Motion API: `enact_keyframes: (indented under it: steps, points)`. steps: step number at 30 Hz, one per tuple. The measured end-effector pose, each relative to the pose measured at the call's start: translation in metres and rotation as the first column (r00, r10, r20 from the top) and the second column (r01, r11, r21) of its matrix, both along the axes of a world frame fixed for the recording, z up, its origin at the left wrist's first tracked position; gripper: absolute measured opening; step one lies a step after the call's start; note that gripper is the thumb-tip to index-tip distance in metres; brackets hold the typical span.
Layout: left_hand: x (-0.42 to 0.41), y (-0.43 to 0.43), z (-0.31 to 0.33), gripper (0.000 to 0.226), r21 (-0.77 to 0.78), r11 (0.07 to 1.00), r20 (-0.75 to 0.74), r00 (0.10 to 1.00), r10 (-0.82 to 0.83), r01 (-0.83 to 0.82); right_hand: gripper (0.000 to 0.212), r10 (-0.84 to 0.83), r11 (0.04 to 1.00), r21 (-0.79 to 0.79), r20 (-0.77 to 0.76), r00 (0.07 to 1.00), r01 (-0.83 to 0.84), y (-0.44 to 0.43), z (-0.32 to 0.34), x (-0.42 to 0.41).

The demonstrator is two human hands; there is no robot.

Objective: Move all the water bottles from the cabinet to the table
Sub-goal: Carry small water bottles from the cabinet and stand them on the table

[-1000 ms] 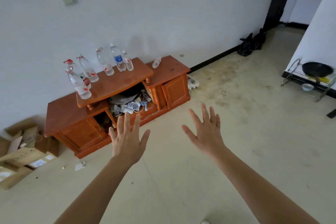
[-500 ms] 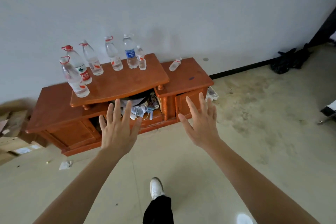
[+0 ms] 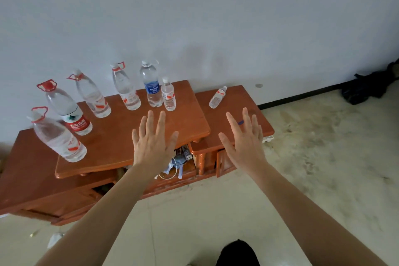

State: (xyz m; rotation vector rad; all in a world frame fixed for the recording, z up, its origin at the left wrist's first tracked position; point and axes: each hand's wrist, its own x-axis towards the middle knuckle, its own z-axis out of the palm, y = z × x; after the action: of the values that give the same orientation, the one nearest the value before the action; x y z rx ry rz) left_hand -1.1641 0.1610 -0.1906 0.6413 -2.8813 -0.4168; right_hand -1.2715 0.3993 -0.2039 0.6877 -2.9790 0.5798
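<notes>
Pale wall and beige floor frame a reddish wooden cabinet [image 3: 121, 136] whose raised middle top carries six upright water bottles. Well left of the left hand's fingers stand the front bottle [image 3: 58, 136] and, just behind it, the red-labelled bottle [image 3: 69, 112], both with red carry rings. Nearer those fingers, along the wall side, come the third bottle [image 3: 92, 95], the fourth bottle [image 3: 126, 88], the blue-labelled bottle [image 3: 152, 86] and, just beyond the fingertips, the small bottle [image 3: 168, 97]. The left hand [image 3: 154, 142] hovers palm down over the top's front edge, fingers straight and spread, holding nothing. Below and between the two hands, an open compartment shows clutter [image 3: 179, 162]. The right hand [image 3: 244, 142] is likewise flat and spread over the lower right-hand top, empty. Beyond its fingertips, slightly left, sits a seventh little bottle [image 3: 217, 97], looking tilted. Far right of the fingers, a black bag [image 3: 362, 88] lies on the floor against the wall.
</notes>
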Motion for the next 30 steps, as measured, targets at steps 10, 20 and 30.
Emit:
enact_keyframes:
  steps: [10,20,30]
  points:
    - [-0.214,-0.048,-0.069,0.073,0.03,0.998,0.175,0.984,0.043,-0.049,0.069,0.073,0.996,0.041,0.229,0.971,-0.085,-0.081,-0.078,-0.253]
    - [-0.384,-0.068,-0.157,0.069,0.125,0.987,0.415,0.909,0.037,-0.097,0.075,0.037,0.995,0.061,0.457,0.889,-0.073,-0.14,-0.18,-0.424]
    - [-0.452,-0.088,-0.309,0.058,0.147,0.987,0.608,0.793,-0.044,-0.058,0.075,-0.124,0.992,0.056,0.651,0.749,0.116,-0.181,-0.332,-0.472]
